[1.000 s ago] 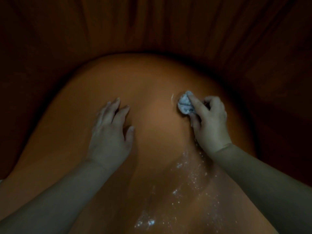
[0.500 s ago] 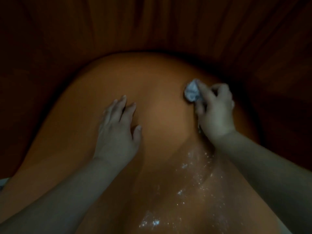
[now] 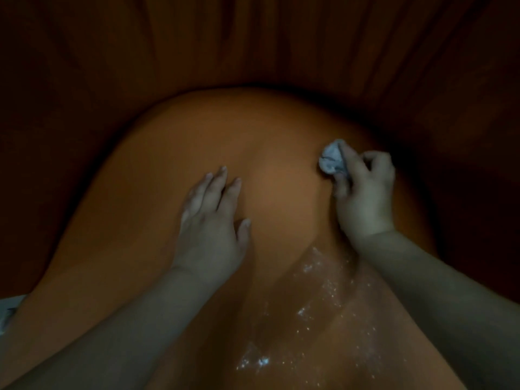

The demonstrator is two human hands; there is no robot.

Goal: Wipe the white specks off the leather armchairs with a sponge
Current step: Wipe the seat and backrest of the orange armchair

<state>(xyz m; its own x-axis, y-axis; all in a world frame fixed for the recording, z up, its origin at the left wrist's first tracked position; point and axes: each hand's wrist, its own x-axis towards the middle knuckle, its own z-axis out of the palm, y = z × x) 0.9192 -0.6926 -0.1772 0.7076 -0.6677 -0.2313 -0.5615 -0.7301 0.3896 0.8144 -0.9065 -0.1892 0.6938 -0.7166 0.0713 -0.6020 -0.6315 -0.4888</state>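
right hand [image 3: 363, 192] has slid the sponge [image 3: 332, 160] up the cushion; left hand [image 3: 209, 220] crept forward

**Dim room, dark folds behind**

The light is low and warm, falling from above and fading quickly toward the edges, so the corners of the view go almost black. Behind and to both sides hangs or rises a dark reddish-brown surface [image 3: 253, 38] marked with long vertical folds or creases; whether it is a curtain or upholstery cannot be told. At the lower left edge a small pale grey patch [image 3: 9, 312] shows, too blurred to identify. No wall, floor or window can be made out.
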